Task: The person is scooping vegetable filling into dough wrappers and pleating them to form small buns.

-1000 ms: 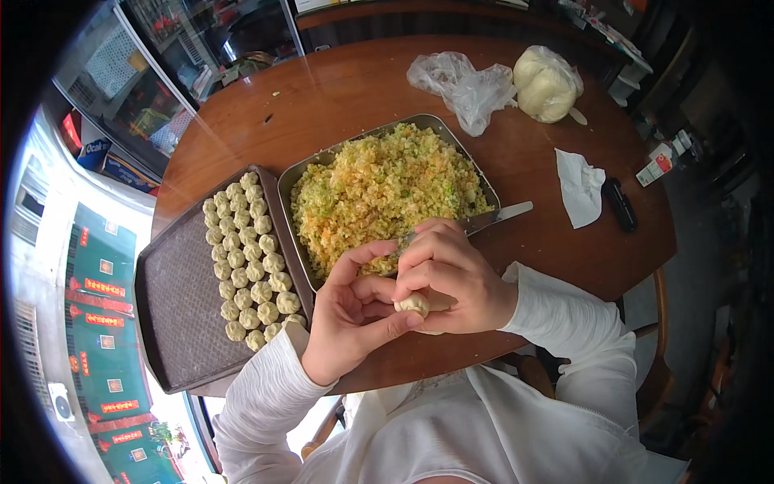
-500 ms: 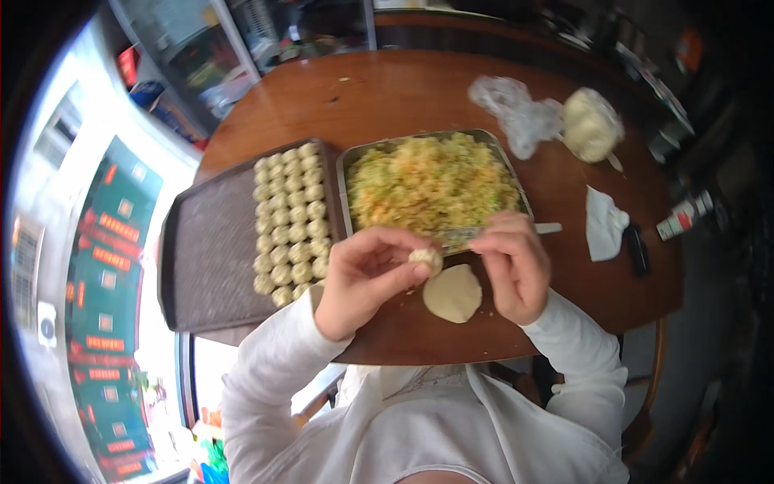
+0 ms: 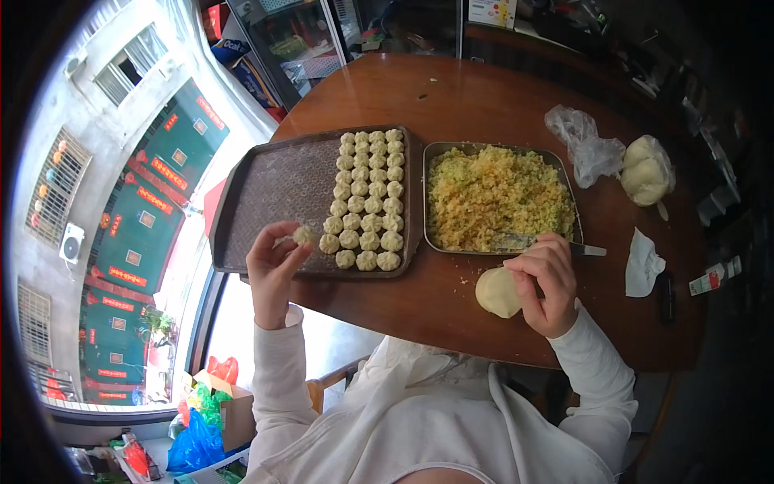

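A small pleated stuffed bun [image 3: 304, 235] is pinched between the thumb and fingers of my left hand [image 3: 274, 262]. That hand is over the near part of a dark baking tray [image 3: 270, 181], left of the rows of similar buns [image 3: 369, 222]. My right hand [image 3: 548, 282] is curled, thumb near the fingertips, with nothing visible in it. It hovers by the right edge of a round dough wrapper [image 3: 496, 294] on the table. Behind it stands a metal pan [image 3: 426, 194] of chopped yellow-green filling [image 3: 500, 194]. A flat spreader [image 3: 591, 251] lies across the pan's near rim, partly hidden by my right hand.
Crumpled clear plastic [image 3: 584, 145] and a bagged lump of dough [image 3: 647, 171] lie at the far right of the wooden table [image 3: 363, 89]. Nearer are a white tissue [image 3: 643, 266], a black cylindrical object [image 3: 667, 297] and a white-and-red tube-like pack [image 3: 715, 276].
My left hand has carried the bun leftward from beside the filling pan to over the baking tray. My right hand stays near the wrapper. The whole view has shifted toward the left.
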`<action>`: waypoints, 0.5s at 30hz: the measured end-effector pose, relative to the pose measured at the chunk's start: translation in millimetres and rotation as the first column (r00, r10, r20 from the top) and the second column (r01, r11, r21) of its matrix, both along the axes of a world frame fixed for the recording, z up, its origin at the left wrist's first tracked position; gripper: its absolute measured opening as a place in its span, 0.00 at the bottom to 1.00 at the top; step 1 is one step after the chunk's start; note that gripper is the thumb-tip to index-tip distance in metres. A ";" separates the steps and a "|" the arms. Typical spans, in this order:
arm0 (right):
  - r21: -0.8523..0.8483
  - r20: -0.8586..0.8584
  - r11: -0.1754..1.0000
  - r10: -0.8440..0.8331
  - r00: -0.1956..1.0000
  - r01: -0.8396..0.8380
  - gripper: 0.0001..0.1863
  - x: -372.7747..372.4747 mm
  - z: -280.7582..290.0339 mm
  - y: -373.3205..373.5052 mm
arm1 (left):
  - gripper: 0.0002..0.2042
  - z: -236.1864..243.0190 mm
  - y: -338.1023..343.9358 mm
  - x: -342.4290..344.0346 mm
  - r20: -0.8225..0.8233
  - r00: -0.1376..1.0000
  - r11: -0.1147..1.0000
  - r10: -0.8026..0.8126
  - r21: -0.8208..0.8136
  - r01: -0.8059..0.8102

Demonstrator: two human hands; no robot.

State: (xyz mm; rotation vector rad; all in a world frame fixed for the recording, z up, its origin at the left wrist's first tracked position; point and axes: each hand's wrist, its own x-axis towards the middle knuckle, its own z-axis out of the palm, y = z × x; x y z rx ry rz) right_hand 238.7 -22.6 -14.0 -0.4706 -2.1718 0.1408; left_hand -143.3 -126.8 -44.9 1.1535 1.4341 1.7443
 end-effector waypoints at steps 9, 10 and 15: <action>-0.022 0.029 0.999 -0.036 0.999 0.036 0.08 -0.9 -6.6 5.6 | 0.12 -7.1 -13.8 -2.4 -0.431 0.902 0.973 0.021 -0.199 -0.118; -0.018 0.025 0.999 -0.038 0.999 0.038 0.08 -1.2 -6.6 6.8 | 0.12 -4.5 -13.7 -1.4 -0.506 0.862 0.969 0.000 -0.214 -0.125; 0.003 0.050 1.000 -0.028 0.998 0.028 0.08 -2.2 -5.7 4.9 | 0.11 -0.3 -13.4 2.6 -0.488 0.871 0.957 -0.056 -0.275 -0.092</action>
